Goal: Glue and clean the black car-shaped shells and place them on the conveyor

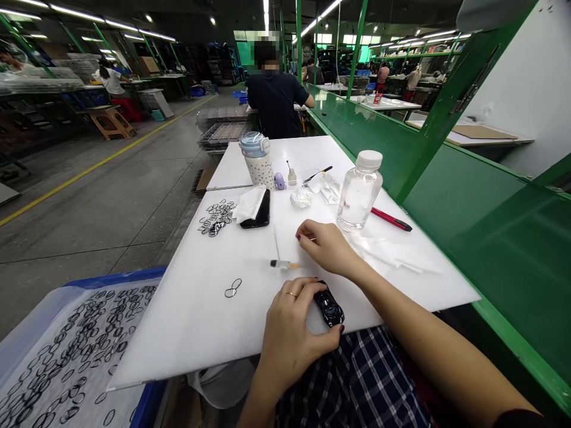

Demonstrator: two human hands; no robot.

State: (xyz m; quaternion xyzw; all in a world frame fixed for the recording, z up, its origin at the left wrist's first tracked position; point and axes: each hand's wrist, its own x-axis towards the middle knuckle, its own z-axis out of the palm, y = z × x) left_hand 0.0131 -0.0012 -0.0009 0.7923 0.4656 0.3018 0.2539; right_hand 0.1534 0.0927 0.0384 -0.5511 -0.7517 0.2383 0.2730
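Observation:
My left hand (289,333) grips a glossy black, car-shaped piece (329,304) at the table's near edge, thumb at its near end and fingers at its far end. Above and beyond it, my right hand (323,245) is closed in a pinch; whatever its fingertips hold is too small to make out. Just left of that hand lies a small clear tube (282,264) with a dark end and an orange tip. Two thin black rings (232,289) lie farther left on the white table (187,321). A loose heap of similar rings (216,219) sits near the left edge.
A clear bottle (360,193), red pen-like tool (391,219), tissues (392,252), black phone (259,211) and dotted tumbler (257,163) stand or lie around the table. At lower left, a blue-rimmed bin (154,380) holds many rings. A green conveyor (450,220) runs along the right. Another person (276,104) sits ahead.

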